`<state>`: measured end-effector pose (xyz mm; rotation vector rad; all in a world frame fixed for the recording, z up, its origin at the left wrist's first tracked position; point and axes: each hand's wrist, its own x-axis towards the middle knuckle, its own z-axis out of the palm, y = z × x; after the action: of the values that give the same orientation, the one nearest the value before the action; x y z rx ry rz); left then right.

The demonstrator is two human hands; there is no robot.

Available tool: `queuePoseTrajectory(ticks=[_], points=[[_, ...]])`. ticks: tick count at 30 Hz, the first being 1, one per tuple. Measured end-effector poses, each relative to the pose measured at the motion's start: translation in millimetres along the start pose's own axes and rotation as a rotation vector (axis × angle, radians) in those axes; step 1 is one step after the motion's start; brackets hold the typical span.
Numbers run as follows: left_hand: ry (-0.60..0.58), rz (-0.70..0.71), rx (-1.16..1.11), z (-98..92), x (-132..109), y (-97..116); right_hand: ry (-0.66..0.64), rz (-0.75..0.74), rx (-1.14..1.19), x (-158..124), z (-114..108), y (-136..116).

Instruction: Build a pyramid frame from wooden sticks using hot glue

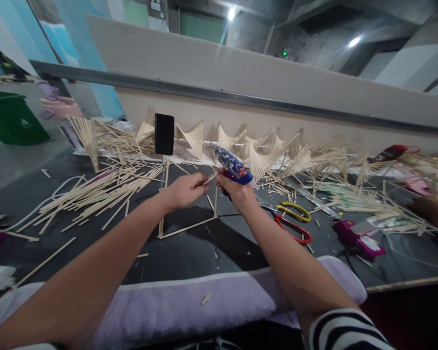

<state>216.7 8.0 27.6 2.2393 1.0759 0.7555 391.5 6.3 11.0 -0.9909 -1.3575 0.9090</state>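
Observation:
My right hand (pixel 236 193) is wrapped round the handle of a blue glue gun (pixel 230 164), whose body points up and to the left. My left hand (pixel 185 189) pinches a thin wooden stick (pixel 210 179), holding its end up against my right hand and the gun. Both hands hover over a square frame of sticks (pixel 188 228) lying flat on the dark table (pixel 190 253). A loose pile of sticks (pixel 95 192) lies to the left of my left hand.
Fan-shaped stick models (pixel 263 150) line the back wall, with a black phone (pixel 164 133) propped among them. Red scissors (pixel 294 232) and yellow scissors (pixel 295 210) lie right of my right arm; a magenta glue gun (pixel 357 238) further right. Another person's hand (pixel 434 210) shows at right.

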Motion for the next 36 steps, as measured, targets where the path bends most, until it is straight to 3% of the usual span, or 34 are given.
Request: queuePoseTrajectory(ticks=[7,15,26,36], points=[[-0.061,0.008,0.167,-2.4,-1.5,2.2,-0.006,0.029,0.015,0.0,1.7,-1.8],[-0.029,-0.006,-0.012,-1.7,-4.1,9.0,-0.042,0.006,-0.027,-3.8,-1.3,-4.3],[-0.056,0.012,-0.006,-5.4,-5.5,15.5,-0.035,0.003,0.017,-0.1,-1.6,4.9],[0.039,-0.132,-0.248,-0.6,-4.3,13.1,-0.029,0.004,0.0,-3.5,-2.0,-0.6]])
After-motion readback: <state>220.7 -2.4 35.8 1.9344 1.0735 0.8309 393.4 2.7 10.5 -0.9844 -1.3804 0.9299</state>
